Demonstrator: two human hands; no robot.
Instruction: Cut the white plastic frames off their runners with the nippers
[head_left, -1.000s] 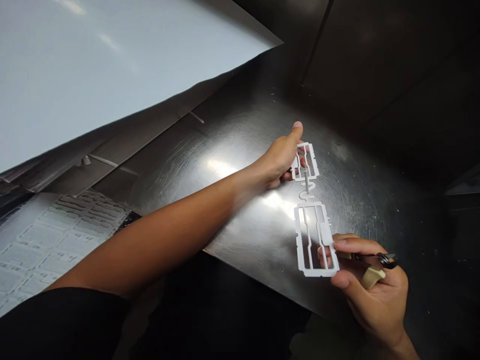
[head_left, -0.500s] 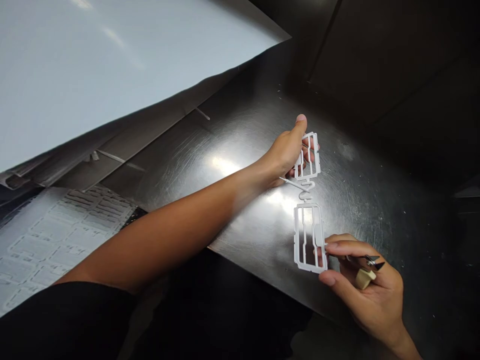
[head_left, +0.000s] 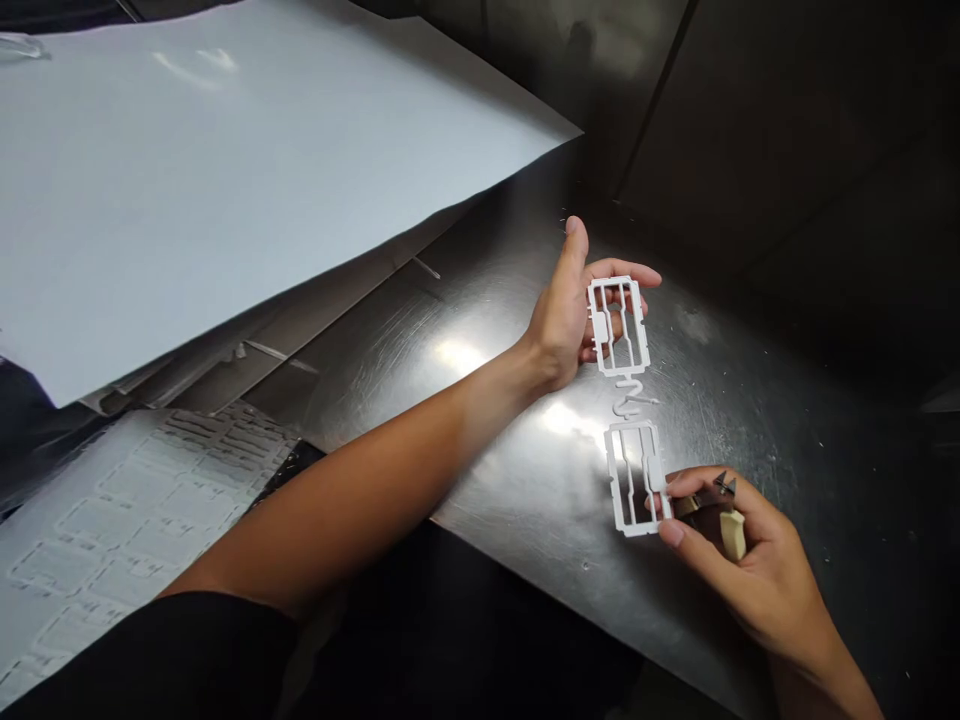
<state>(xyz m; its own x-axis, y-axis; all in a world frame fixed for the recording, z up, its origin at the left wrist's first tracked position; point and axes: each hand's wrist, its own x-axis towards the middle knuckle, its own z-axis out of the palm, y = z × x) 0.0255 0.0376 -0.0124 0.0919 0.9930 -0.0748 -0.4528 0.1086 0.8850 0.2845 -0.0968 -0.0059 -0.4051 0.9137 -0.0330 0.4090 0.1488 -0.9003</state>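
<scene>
A pair of white plastic frames is joined end to end by a wavy runner point(head_left: 625, 407). My right hand point(head_left: 750, 560) pinches the lower frame point(head_left: 654, 462) at its right corner between thumb and fingers. Tucked in the same palm are small nippers point(head_left: 724, 487), with pointed metal tips and a cream-coloured grip showing. My left hand point(head_left: 562, 315) is behind and beside the upper frame point(head_left: 600, 328), its thumb raised and index finger stretched out. Its other fingers show through the frame's openings; whether they touch it I cannot tell.
Under my hands is a scratched metal table point(head_left: 517, 480) with small white specks. A large white sheet point(head_left: 300, 170) covers the upper left, above layered panels. At lower left lies a clear-covered stack of similar white frames point(head_left: 112, 540).
My left hand has loosened from the upper frame and its index finger has straightened. The joined frames and my right hand have shifted slightly right. The view has tilted, showing more of the white sheet.
</scene>
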